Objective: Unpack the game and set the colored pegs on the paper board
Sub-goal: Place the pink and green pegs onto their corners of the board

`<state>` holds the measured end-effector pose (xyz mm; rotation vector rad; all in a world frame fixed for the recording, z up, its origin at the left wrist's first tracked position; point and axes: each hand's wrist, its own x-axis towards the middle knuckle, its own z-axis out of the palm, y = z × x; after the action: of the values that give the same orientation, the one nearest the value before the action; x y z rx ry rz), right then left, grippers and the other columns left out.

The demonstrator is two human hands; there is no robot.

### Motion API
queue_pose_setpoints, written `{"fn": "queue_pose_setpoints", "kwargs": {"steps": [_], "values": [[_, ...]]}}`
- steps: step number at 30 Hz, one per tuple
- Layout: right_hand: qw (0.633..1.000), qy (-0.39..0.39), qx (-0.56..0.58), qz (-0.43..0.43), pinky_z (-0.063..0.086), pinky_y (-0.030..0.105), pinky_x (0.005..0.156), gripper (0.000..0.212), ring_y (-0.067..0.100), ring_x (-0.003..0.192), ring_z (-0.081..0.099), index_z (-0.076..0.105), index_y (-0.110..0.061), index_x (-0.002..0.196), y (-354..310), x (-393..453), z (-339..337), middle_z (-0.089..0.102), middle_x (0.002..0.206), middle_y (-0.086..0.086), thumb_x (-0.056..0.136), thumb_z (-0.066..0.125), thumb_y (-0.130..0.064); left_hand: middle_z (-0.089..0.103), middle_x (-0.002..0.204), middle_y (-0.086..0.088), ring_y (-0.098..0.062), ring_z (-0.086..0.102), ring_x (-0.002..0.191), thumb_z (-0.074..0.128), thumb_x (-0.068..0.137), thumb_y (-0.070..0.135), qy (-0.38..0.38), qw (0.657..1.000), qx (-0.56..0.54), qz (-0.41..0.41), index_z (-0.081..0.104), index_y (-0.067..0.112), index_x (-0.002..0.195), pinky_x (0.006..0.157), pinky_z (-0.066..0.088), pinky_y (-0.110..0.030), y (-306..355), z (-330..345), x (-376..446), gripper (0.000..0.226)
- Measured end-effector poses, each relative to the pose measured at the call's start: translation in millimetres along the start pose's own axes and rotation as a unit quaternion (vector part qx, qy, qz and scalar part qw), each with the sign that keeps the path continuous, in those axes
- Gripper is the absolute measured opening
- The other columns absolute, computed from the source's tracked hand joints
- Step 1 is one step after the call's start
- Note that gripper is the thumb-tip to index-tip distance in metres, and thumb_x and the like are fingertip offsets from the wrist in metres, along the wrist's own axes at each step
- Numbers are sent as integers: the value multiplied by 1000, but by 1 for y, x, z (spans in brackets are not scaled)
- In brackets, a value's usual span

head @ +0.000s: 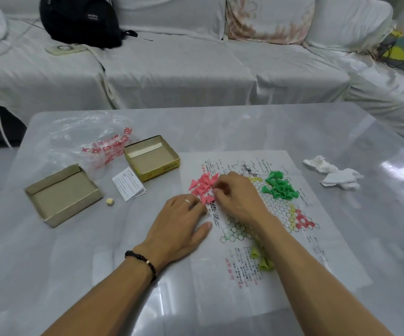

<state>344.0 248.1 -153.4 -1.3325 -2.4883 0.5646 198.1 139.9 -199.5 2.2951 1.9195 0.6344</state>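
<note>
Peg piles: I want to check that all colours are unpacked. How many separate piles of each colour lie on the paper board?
Pink pegs: 1 pile
Green pegs: 1 pile
Yellow-green pegs: 1 pile
Total: 3 piles on the paper board

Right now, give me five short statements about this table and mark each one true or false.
1. The green cone-shaped plastic pegs lie heaped on the printed paper board. True.
2. The yellow cardboard box tray holds pink pegs. False: it looks empty.
3. The left hand lies flat at the board's edge. True.
4. The right hand grips the folded white leaflet. False: its fingers are at the pink cone-shaped pegs.
5. A small pale die lies on the grey table. True.
</note>
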Motion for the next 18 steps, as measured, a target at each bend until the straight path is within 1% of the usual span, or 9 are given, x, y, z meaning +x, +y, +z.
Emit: {"fn": "queue_pose_setpoints", "kwargs": {"steps": [2, 4, 7, 10, 11, 12, 15, 18], "values": [[1000, 4, 7, 7, 47, 26, 72, 7, 11, 75, 57, 66, -16, 85, 2, 1, -2, 63, 82, -2, 89, 63, -22, 57, 103, 2, -19, 51, 95, 46, 91, 47, 10, 1000, 4, -7, 58, 20, 103, 89, 43, -34, 1, 1, 3, 32], [1000, -3, 8, 22, 43, 21, 66, 7, 8, 71, 55, 64, -16, 81, 5, -1, -5, 63, 78, -4, 86, 66, -18, 57, 98, 1, -20, 51, 91, 49, 90, 44, 24, 999, 14, -17, 57, 19, 100, 83, 44, -34, 2, 3, 6, 28], [998, 1, 45, 39, 41, 16, 64, 6, 7, 70, 55, 64, -16, 86, 14, -3, -7, 63, 81, -5, 84, 66, -10, 57, 93, 0, -22, 51, 86, 53, 87, 40, 39, 998, 33, -30, 57, 18, 97, 77, 43, -34, 6, 5, 10, 24], [993, 22, 103, 48, 43, 16, 68, 16, 4, 72, 56, 66, -21, 100, 24, -9, -8, 63, 87, -8, 86, 65, -13, 59, 93, -1, -22, 52, 85, 57, 85, 38, 51, 998, 38, -30, 56, 17, 99, 74, 45, -36, 10, 8, 13, 25], [992, 29, 110, 51, 45, 18, 70, 16, 5, 73, 58, 68, -21, 100, 28, -11, -8, 64, 87, -9, 86, 66, -13, 59, 93, -1, -22, 52, 85, 57, 85, 38, 53, 998, 36, -29, 56, 18, 100, 75, 45, -36, 10, 9, 13, 25], [991, 35, 118, 57, 47, 19, 70, 13, 6, 72, 60, 70, -20, 95, 31, -12, -9, 64, 86, -10, 85, 67, -13, 59, 93, -1, -21, 52, 85, 57, 85, 38, 54, 998, 35, -28, 56, 18, 100, 75, 45, -36, 9, 10, 13, 25], [987, 39, 137, 78, 50, 20, 67, 5, 7, 68, 62, 72, -20, 84, 35, -13, -12, 67, 77, -10, 81, 75, -18, 58, 93, 1, -20, 52, 85, 56, 86, 40, 52, 998, 34, -26, 56, 19, 99, 77, 44, -35, 7, 10, 13, 25], [990, 30, 119, 75, 49, 17, 70, 7, 5, 73, 62, 74, -20, 90, 33, -11, -14, 68, 80, -10, 83, 74, -21, 58, 92, 1, -20, 52, 85, 56, 86, 40, 54, 998, 32, -23, 57, 18, 98, 77, 44, -35, 6, 10, 14, 25]]}}
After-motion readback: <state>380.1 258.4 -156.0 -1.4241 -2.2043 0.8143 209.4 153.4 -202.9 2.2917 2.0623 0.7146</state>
